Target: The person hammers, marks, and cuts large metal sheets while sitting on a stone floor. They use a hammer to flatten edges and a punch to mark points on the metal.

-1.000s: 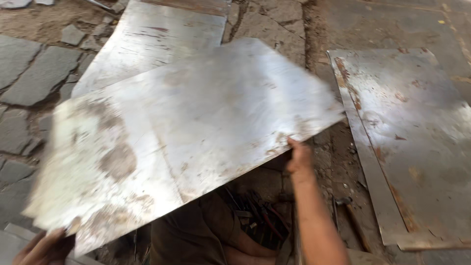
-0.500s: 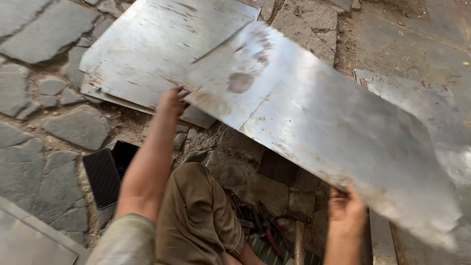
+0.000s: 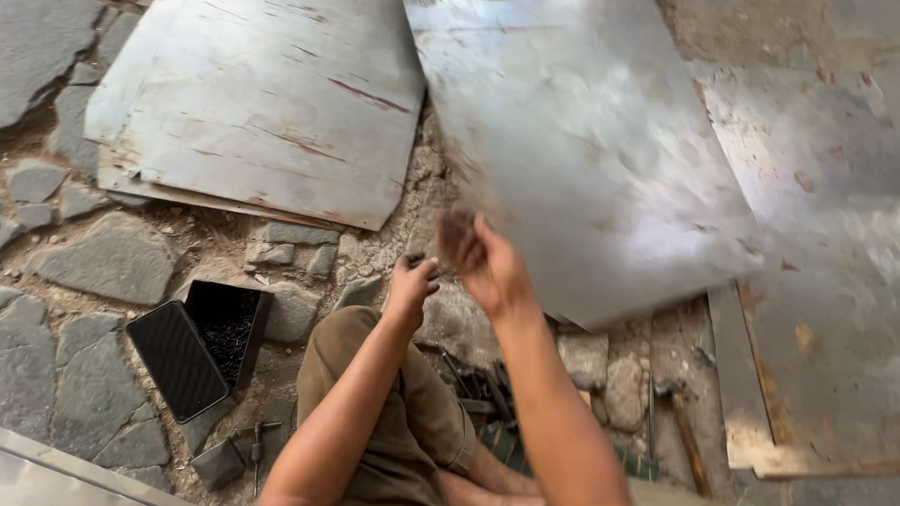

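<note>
The big metal sheet [image 3: 581, 159] lay tilted across the stone floor [image 3: 103, 253], its near edge just beyond the person's hands and its far side overlapping another sheet [image 3: 816, 234] to its right. The right hand [image 3: 483, 262] hung at the big sheet's near edge, blurred, so whether its fingers still touched the metal or were closed could not be told. The left hand [image 3: 411, 286], just left of that edge, held its fingers curled loosely together on nothing that showed. A stack of sheets [image 3: 262, 112] lay flat to the left of the big sheet. A black box [image 3: 202, 342] sat nearer the person, also left of it, and a hammer [image 3: 680, 426] lay below its near corner. Judging by this, the sheet seemed set down, with any squaring up left.
</note>
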